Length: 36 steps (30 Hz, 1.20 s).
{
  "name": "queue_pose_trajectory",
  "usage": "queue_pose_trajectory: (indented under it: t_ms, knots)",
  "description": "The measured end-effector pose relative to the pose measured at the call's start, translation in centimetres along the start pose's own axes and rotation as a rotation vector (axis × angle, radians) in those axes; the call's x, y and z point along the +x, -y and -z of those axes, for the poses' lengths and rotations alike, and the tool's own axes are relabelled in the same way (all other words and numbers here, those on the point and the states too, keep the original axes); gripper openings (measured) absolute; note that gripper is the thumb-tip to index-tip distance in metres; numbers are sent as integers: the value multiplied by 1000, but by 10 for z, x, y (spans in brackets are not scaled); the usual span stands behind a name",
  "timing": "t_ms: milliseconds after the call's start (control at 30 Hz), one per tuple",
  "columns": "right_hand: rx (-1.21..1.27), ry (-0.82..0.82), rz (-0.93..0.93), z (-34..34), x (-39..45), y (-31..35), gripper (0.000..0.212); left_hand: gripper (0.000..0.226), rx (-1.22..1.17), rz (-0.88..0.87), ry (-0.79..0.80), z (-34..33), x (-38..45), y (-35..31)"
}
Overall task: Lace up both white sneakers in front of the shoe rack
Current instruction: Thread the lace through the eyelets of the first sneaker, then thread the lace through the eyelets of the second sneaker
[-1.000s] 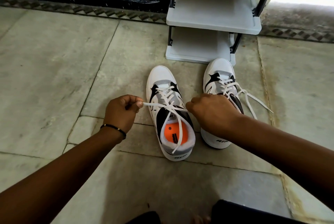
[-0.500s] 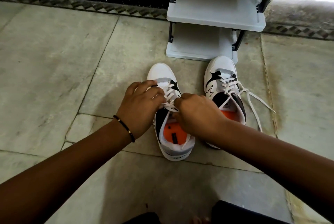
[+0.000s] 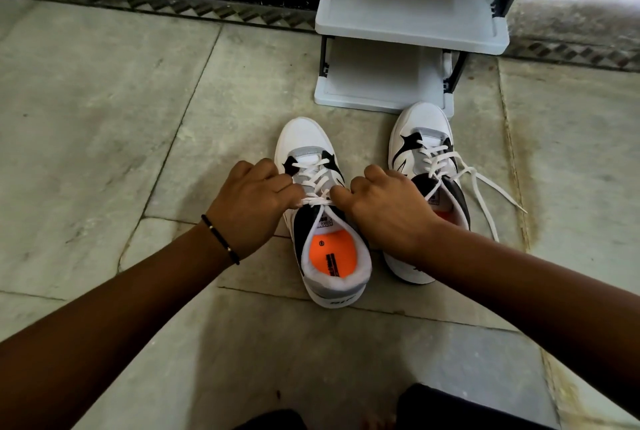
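Your left hand (image 3: 254, 202) and right hand (image 3: 384, 207) sit low over the left sneaker (image 3: 323, 218), one on each side of its tongue, knuckles up. Each hand is pinched closed on the white lace (image 3: 317, 201) near the top eyelets, and the short stretch of lace between your fingertips runs straight across the shoe's throat, just above the open collar with its orange insole (image 3: 329, 256). Your left hand covers the outer side of that sneaker; your right hand lies over the gap between the two shoes and hides part of the other shoe's inner side.

The right sneaker (image 3: 424, 149) stands just beside the first, toe pointing away from you, nearly touching the bottom shelf of the grey shoe rack (image 3: 408, 31). Its laces are threaded through the eyelets, but the loose lace ends (image 3: 485, 194) trail off to the right across the stone floor (image 3: 104, 117), untied. Neither hand touches them.

A thin black bracelet (image 3: 220, 239) circles your left wrist. Both sneakers rest flat on the floor, heels toward you, directly in front of the rack.
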State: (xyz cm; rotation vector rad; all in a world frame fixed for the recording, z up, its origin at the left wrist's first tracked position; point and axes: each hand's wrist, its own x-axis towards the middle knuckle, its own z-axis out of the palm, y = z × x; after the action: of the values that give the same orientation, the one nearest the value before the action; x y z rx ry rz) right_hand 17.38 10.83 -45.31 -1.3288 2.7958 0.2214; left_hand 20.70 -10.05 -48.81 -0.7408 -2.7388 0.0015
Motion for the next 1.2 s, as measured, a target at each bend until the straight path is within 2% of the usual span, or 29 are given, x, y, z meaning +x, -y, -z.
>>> queue_pose_trajectory:
  t_ms: [100, 167, 233, 333, 400, 467, 567, 633, 700, 767, 867, 967, 1033, 1133, 1200]
  knots:
    - [26, 21, 20, 3, 2, 1, 27, 22, -1, -25, 1, 0, 0, 2]
    - [75, -3, -10, 3, 4, -3, 29, 21, -32, 26, 50, 2, 3, -1]
    - [137, 26, -39, 4, 6, -8, 29, 22, -168, 148, 135, 2, 4, -9]
    - [307, 116, -83, 6, 3, -14, 25, 49, -557, 517, 232, 9, -5, -19]
    - [474, 147, -144, 8, -2, -11, 33, 65, -721, 737, 297, 14, -11, -24]
    - [551, 159, -171, 7, -7, -2, 35, 69, -860, 825, 367, 18, -12, -33]
    - [649, 177, -281, 2, -15, 12, 30, 76, -1028, 899, 328, 17, -7, -37]
    - [789, 191, -368, -1, -18, 15, 36, 83, -1082, 964, 281, 15, -5, -34]
    - [940, 186, -447, -3, -17, 17, 47, 78, -1025, 946, 174, 13, -3, -31]
    - [1034, 175, -516, -4, -13, 21, 53, 64, -908, 855, 77, 14, 1, -31]
    - [1080, 187, -565, -3, -7, 26, 53, 52, -810, 797, 57, 15, 5, -33]
    - [1017, 295, -461, 17, -10, 4, 48, 49, -806, 805, 69, 14, 6, -34]
    - [971, 242, -408, 38, -14, -25, 40, 48, -790, 795, 65, 15, 10, -33]
    - [854, 46, -497, 55, -21, -76, 16, 45, -633, 687, 66, 20, 33, -31]
    - [765, 122, -615, 52, -30, -102, 23, 38, -567, 584, 71, 26, 58, -33]
